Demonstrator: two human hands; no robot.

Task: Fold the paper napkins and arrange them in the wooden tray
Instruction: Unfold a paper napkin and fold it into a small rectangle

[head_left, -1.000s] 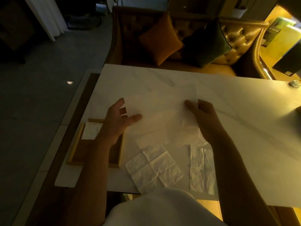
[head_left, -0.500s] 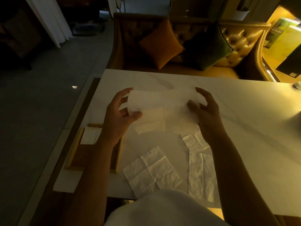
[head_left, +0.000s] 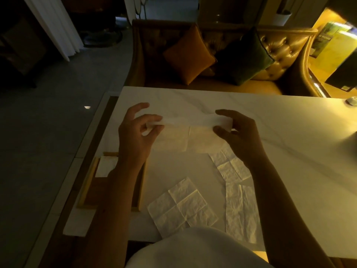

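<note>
A white paper napkin [head_left: 185, 136] hangs above the marble table [head_left: 280, 132], folded over along its top edge. My left hand [head_left: 137, 136] pinches its left end and my right hand [head_left: 237, 136] pinches its right end. Three more napkins lie flat on the table: an unfolded square [head_left: 181, 207] near the front edge, a long one [head_left: 241, 211] to its right and a creased one [head_left: 229, 165] partly under my right wrist. The wooden tray [head_left: 87, 182] sits at the table's left front corner with one folded napkin [head_left: 105, 166] in it; my left forearm hides much of the tray.
A tufted leather sofa with an orange cushion [head_left: 188, 55] and a dark green cushion [head_left: 245, 57] stands right behind the table. A small pale object [head_left: 350, 101] rests at the table's far right edge. The floor lies to the left.
The napkin's far half has come over toward me, so the open sheet is now folded to a narrower band. Both hands have risen and kept hold of its ends.
</note>
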